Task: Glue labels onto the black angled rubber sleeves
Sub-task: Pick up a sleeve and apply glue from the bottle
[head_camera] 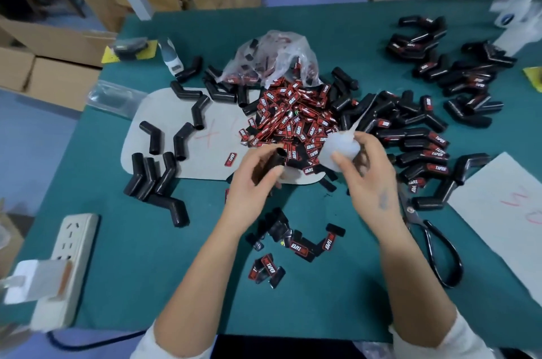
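Observation:
My left hand [254,179] grips a black angled rubber sleeve [274,159] over the table's middle, open end up. My right hand [370,176] holds a white glue bottle [340,148] whose long nozzle points up and to the right. A heap of red-and-black labels [293,121] spills from a clear plastic bag [272,57] just beyond my hands. Several bare sleeves [159,173] lie at the left on a grey card [164,112]. Several labelled sleeves [419,147] are piled to the right, with more at the far right [457,71].
Black scissors [434,244] lie right of my right forearm. A few loose labels [296,244] sit between my forearms. A white power strip [67,256] lies at the left edge. A white sheet [510,206] lies at the right; cardboard boxes [58,71] stand beyond the green table [146,270].

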Demonstrator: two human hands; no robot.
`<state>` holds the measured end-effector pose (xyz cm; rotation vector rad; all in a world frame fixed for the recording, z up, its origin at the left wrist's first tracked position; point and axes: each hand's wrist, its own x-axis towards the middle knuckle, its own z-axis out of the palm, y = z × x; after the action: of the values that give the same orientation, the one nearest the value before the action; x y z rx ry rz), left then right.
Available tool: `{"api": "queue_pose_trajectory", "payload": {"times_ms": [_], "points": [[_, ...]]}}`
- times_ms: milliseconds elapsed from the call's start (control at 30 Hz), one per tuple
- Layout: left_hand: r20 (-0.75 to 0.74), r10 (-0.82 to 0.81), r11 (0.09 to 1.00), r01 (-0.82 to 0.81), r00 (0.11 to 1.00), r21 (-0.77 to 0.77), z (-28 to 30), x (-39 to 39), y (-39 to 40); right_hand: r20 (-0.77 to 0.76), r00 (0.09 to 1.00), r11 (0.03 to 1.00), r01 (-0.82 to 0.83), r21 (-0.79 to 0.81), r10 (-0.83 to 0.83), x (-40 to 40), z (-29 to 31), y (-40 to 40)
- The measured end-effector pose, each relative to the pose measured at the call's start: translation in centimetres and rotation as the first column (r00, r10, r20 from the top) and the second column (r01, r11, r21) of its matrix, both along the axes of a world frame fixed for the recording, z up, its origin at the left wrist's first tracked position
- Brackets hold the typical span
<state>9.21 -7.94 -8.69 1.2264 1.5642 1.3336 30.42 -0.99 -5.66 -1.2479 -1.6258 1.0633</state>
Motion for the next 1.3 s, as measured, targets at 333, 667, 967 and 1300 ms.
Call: {"api": "queue_pose_trajectory", "payload": {"times_ms": [333,667,967,1300], "points": [[0.078,-0.065,0.997,0.068,0.995,-0.025,-2.3,-0.6,-0.3,-0.489,0.868,0.943,-0.230,-0.242,0.086,-0.3,-1.3,-0.6],[0.489,-0.039,0.999,0.021,0.871,0.043,-1.5,-0.5,0.1,-0.540,0.832,0.929,-0.089,-0.358,-0.128,0.0,-0.6,-0.3],[0.613,-0.004,0.999,-0.021,0.790,0.034,-0.5,-0.5,0.3,-0.626,0.768,0.931,-0.118,-0.344,-0.134,0.7,-0.8,0.2],[0.428,0.093,0.996,-0.084,0.899,-0.040,-1.0,-0.8,0.2,-0.476,0.877,0.951,-0.085,-0.297,-0.071,1.5,-0.7,0.0]]}}
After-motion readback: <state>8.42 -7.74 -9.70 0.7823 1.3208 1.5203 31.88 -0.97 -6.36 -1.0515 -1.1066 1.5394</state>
